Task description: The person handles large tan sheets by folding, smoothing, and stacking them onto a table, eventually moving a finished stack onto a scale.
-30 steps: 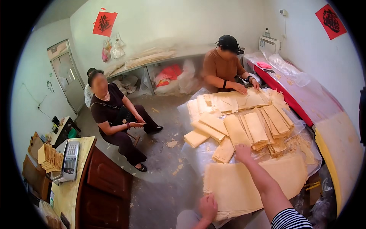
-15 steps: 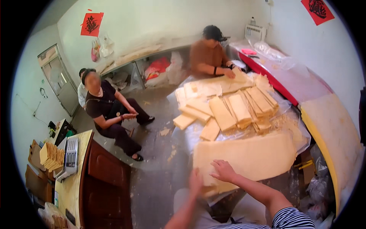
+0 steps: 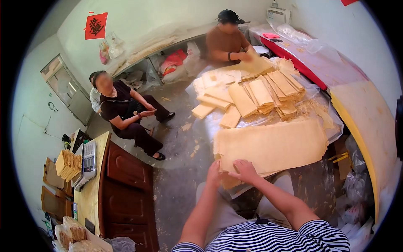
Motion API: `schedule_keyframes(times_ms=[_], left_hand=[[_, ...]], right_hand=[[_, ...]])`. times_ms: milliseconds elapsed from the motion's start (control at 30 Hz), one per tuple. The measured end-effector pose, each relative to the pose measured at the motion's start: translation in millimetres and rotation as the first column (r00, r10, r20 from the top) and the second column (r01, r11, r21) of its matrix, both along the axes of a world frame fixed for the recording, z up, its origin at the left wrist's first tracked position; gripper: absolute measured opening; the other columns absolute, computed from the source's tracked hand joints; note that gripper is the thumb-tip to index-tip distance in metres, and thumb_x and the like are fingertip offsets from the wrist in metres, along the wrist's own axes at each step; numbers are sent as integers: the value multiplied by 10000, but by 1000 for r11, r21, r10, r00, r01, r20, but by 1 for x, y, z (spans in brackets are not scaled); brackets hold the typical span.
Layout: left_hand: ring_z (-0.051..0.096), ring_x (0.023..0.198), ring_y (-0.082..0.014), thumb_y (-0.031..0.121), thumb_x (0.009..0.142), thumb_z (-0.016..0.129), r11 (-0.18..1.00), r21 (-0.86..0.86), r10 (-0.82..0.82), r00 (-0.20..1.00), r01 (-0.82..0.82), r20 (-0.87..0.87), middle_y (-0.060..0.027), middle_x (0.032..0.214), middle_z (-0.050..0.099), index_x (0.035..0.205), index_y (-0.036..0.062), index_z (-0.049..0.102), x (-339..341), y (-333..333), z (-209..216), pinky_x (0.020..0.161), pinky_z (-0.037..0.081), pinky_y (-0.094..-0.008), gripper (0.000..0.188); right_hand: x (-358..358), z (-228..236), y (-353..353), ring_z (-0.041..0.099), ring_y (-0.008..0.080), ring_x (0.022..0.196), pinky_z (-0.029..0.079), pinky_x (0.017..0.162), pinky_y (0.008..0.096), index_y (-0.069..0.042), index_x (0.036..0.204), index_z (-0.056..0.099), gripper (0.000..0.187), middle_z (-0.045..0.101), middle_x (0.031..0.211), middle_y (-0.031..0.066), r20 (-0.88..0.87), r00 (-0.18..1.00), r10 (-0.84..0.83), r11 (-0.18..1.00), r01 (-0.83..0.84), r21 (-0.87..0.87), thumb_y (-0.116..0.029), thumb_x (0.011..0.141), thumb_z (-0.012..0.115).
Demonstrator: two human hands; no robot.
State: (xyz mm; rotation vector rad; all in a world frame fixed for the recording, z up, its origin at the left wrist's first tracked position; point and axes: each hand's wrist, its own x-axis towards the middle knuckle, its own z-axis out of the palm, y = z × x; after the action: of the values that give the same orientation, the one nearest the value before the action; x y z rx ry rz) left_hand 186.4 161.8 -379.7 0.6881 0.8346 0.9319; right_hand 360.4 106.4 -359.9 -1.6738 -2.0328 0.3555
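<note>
A wide stack of thin pale-yellow sheets (image 3: 273,145), which look like tofu skin, lies across the near side of the table. At its near left corner my left hand (image 3: 214,174) is closed on the edge of a sheet; some fingertips are hidden. Just to the right, my right hand (image 3: 244,171) rests on the near edge with fingers stretched out and the thumb apart. Below both hands a torn sheet edge (image 3: 230,182) hangs toward my lap. Beyond the stack lie several folded bundles (image 3: 242,100) of the same sheets.
Across the table a co-worker (image 3: 226,44) handles sheets. Another person (image 3: 126,109) sits at the left, with someone partly hidden behind. A wooden cabinet (image 3: 126,189) carries a scale (image 3: 87,161) and stacked pieces (image 3: 68,164). A yellow-edged board (image 3: 363,126) and plastic bags (image 3: 354,185) stand right.
My right hand has drawn back from the sheet's surface to its near edge, beside my left. The view has shifted, showing more of my lap. The co-worker's hand has moved slightly left.
</note>
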Motion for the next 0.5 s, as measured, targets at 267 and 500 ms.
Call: schedule_keyframes(times_ms=[267,500], left_hand=[[596,878,-180,212,899,512,976,207,94,984,-62,-150,-78,1012,582,1156,43,498,0,1,-25,695,500,-299,308],[624,853,-213,149,865,509,991,-14,135,989,-136,-60,-119,1013,606,1095,5,558,4,1,-8,699,521,-307,276]], right_hand=[[-4,-4,7,536,283,1032,406,875,402,-87,1011,587,432,594,1081,101,-98,993,-62,998,62,-8,-435,761,641],[6,-24,13,568,297,961,444,830,403,-84,953,613,377,622,1016,106,-181,981,-71,993,87,78,-412,769,632]])
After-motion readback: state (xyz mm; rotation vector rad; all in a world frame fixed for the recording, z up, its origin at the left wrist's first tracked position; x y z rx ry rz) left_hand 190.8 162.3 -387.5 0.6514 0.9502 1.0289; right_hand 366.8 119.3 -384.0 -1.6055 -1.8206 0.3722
